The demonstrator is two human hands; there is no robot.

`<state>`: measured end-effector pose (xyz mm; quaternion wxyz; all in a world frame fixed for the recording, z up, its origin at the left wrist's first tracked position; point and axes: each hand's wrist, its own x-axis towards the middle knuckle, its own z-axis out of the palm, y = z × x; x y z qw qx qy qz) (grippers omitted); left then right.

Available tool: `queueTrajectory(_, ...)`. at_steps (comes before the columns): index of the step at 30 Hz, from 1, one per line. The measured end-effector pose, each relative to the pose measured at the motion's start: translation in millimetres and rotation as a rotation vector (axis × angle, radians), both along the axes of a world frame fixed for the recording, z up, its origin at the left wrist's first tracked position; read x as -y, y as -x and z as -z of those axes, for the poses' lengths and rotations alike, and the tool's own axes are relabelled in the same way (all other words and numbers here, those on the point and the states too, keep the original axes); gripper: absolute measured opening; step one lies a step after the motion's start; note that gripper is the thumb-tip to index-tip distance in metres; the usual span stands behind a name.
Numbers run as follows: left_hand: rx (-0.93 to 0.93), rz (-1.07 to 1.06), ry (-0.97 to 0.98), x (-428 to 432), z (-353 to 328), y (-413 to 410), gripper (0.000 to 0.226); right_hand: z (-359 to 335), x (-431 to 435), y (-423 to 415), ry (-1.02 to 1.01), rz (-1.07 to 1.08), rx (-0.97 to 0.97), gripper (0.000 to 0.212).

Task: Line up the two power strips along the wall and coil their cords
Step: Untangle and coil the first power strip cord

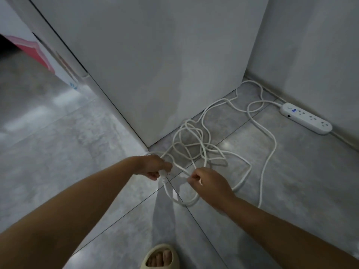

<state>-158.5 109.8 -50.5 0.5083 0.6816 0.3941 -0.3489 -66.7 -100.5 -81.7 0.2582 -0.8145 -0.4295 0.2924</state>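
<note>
A white power strip lies on the grey floor at the right, along the foot of the right wall. Its long white cord runs left across the tiles into a loose tangle beside the pillar's corner. My left hand is closed on the cord's white plug end. My right hand pinches a loop of the same cord a short way to the right. A slack loop hangs to the floor between my hands. Only one power strip is in view.
A grey pillar juts out at the centre, its corner close to my left hand. The right wall meets it in a recess. A pink and white panel leans at the far left. My sandalled foot stands at the bottom edge.
</note>
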Motion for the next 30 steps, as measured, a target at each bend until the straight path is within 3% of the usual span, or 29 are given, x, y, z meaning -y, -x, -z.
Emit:
queueTrajectory(3,0.078,-0.064,0.124,4.7,-35.1,-13.1,0.02,-19.3,1.7,-1.7,-0.01,-0.082,-0.052,0.069)
queueTrajectory(8,0.244,-0.152,0.118,19.7,-74.7,-66.3,0.032,-62.8,-5.7,-1.7,-0.123,0.047,-0.379,0.053)
queueTrajectory(11,0.379,-0.19,0.104,35.3,-79.5,-96.8,0.058,-79.1,-14.1,-18.1,-0.16,0.341,-0.668,0.048)
queueTrajectory(13,0.488,-0.344,0.112,49.9,-76.5,-115.0,0.064,-89.1,-17.0,-39.7,-0.237,0.494,-0.778,0.042)
queueTrajectory(16,0.504,-0.459,0.154,70.9,-59.3,-133.4,0.077,-99.3,-15.5,-78.6,-0.374,0.664,-0.98,0.04)
queueTrajectory(20,0.42,-0.214,0.123,109.4,-36.2,-138.4,0.103,-106.8,-5.3,-129.5,-0.493,0.797,-1.261,0.044)
queueTrajectory(26,0.552,0.088,-0.071,135.9,-35.9,-140.0,0.082,-104.8,21.2,-182.7,-0.624,0.947,-1.434,0.05)
queueTrajectory(28,0.566,0.352,-0.266,137.5,-29.0,-140.4,0.077,-101.7,25.3,-195.5,-0.671,1.007,-1.47,0.057)
queueTrajectory(30,0.524,0.683,-0.608,134.2,-16.6,-138.9,0.064,-101.8,31.3,-209.2,-0.739,1.009,-1.532,0.058)
